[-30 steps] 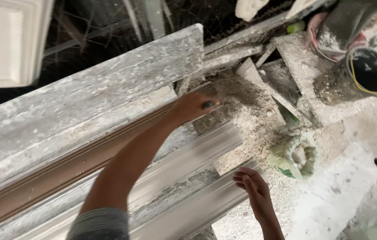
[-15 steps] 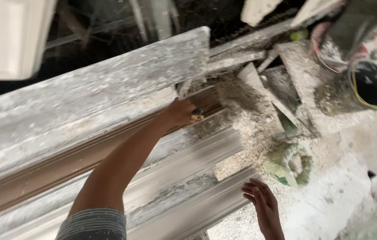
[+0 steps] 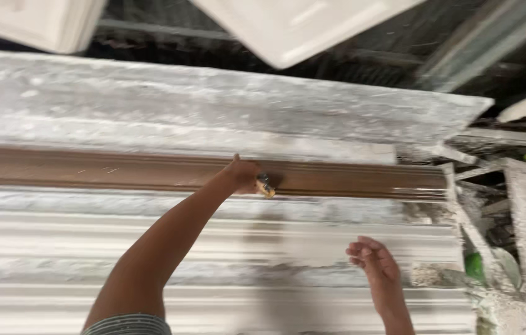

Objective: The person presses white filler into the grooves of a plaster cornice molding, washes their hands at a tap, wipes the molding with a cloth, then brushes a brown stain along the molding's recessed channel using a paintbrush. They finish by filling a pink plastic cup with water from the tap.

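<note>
Brush [image 3: 265, 185]: small, light, stiff; pinched at handle by left hand [image 3: 243, 175], on brown moulding [image 3: 120, 170].
Right hand [image 3: 374, 263]: five o'clock, loosely curled, empty.

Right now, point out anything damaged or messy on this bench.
The right end of the grey board is broken off ragged, and white rubble lies piled beside the brown channel that the left hand works along.

White square panels [image 3: 300, 28] overhead, plaster-crusted plank [image 3: 213, 102], ribbed white mouldings [image 3: 213, 236], green scraps [image 3: 475, 267] amid rubble.
</note>
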